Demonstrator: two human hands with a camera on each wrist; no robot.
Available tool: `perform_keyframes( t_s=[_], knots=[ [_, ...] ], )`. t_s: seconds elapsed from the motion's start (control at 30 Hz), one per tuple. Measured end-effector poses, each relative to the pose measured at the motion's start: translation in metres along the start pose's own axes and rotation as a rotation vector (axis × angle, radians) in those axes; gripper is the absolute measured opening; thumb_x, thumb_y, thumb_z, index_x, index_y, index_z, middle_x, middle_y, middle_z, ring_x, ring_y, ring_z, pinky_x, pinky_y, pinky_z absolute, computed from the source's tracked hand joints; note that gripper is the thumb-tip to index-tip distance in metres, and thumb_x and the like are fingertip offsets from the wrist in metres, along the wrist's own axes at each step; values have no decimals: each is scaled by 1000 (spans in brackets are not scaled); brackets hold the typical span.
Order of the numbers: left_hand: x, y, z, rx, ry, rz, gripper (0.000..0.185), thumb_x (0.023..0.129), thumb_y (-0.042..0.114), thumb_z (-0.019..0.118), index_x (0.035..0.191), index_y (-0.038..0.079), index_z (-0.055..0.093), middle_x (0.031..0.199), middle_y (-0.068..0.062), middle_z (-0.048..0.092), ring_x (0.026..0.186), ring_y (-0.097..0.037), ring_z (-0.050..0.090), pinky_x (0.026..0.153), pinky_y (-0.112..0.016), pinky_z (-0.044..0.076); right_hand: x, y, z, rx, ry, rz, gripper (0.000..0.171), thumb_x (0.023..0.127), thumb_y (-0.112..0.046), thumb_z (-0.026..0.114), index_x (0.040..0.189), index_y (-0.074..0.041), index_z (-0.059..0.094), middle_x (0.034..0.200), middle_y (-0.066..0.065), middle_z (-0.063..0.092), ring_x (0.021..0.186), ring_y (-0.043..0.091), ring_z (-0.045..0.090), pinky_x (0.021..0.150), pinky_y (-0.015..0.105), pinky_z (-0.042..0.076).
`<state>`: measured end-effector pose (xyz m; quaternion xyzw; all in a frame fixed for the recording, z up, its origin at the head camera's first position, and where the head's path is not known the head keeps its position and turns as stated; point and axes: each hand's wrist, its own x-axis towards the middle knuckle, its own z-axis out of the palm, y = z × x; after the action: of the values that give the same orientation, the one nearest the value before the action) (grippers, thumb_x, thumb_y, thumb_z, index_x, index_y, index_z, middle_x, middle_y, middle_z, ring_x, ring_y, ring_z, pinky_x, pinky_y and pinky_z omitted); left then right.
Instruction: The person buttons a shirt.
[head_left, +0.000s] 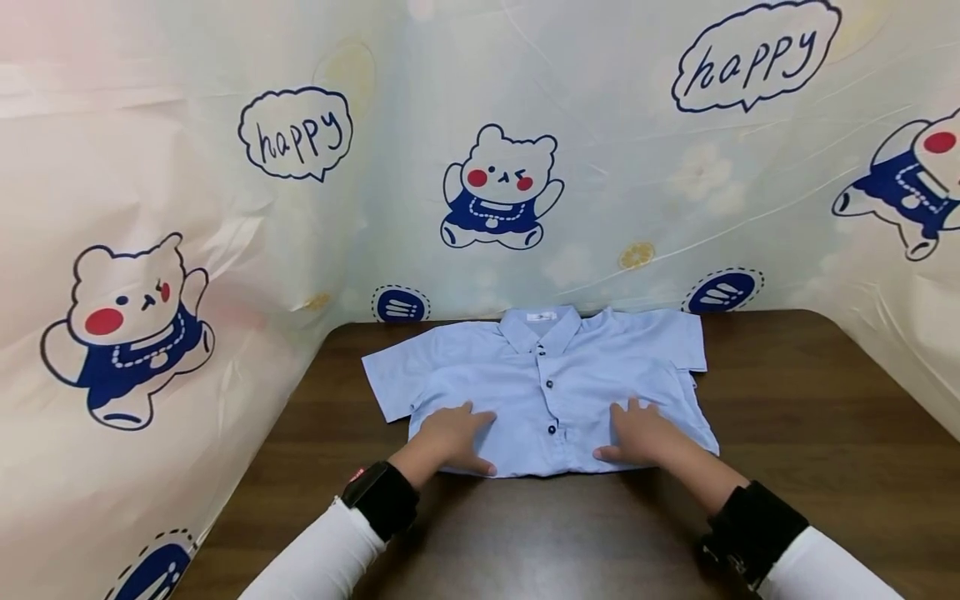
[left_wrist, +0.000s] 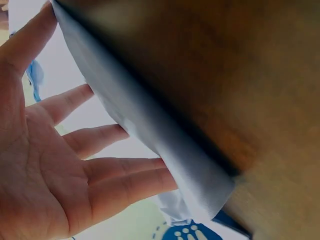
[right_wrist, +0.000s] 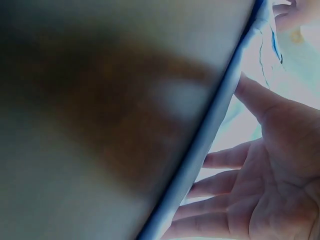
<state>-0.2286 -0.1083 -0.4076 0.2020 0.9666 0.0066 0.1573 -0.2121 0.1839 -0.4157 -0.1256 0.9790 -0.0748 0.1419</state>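
Note:
A light blue short-sleeved shirt lies front up on the brown table, its collar toward the back and dark buttons down the middle. Its lower edge forms a straight fold nearest me. On the left part of that front my left hand rests with fingers spread. My right hand touches the right part, thumb near the folded edge. Both wrist views show straight fingers against the shirt, with the fold running past the left fingertips and the same fold along the right ones.
The wooden table extends in front of the shirt and to both sides. A pale curtain printed with bears and the word "happy" hangs behind the table and along its left and right. Black bands circle both wrists over white sleeves.

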Motion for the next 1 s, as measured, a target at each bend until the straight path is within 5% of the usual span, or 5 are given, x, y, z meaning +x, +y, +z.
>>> perform_keyframes(
  t_s=[0.27, 0.47, 0.67, 0.8, 1.0],
  knots=[
    [25, -8, -7, -36, -11, -34, 84, 73, 55, 80, 145, 23, 48, 151, -17, 38, 133, -36, 42, 102, -52, 39, 27, 8, -8, 2, -42, 16, 83, 87, -49, 69, 134, 15, 45, 132, 42, 42, 120, 60, 41, 98, 64, 37],
    [28, -8, -13, -63, -22, -66, 84, 74, 53, 80, 145, 23, 48, 152, -16, 36, 133, -37, 41, 101, -54, 38, 33, 8, -13, -9, -29, 31, 79, 85, -50, 70, 129, 12, 50, 129, 39, 47, 117, 54, 47, 94, 60, 42],
    [24, 14, -17, -14, 68, -107, 53, 77, 40, 82, 119, 13, 67, 118, -9, 63, 110, -30, 58, 84, -48, 50, 21, -10, -16, 45, 150, 29, 38, 84, -33, 76, 95, 0, 63, 88, 13, 61, 79, 28, 58, 68, 43, 49],
    [31, 40, -20, -186, 213, -2, 18, 85, 16, 74, 101, 7, 73, 93, -4, 68, 91, -21, 63, 77, -34, 52, 20, -30, -14, 184, 230, -68, 22, 85, -20, 74, 73, -6, 61, 64, 0, 54, 59, 16, 50, 56, 32, 43],
    [48, 64, -15, -426, 295, 99, 11, 84, 3, 68, 90, 7, 76, 80, 0, 67, 71, -12, 58, 63, -23, 47, 31, -49, -6, 255, 267, -77, 41, 84, -17, 73, 54, -12, 46, 52, -5, 34, 49, 10, 34, 48, 24, 27]
  ],
)
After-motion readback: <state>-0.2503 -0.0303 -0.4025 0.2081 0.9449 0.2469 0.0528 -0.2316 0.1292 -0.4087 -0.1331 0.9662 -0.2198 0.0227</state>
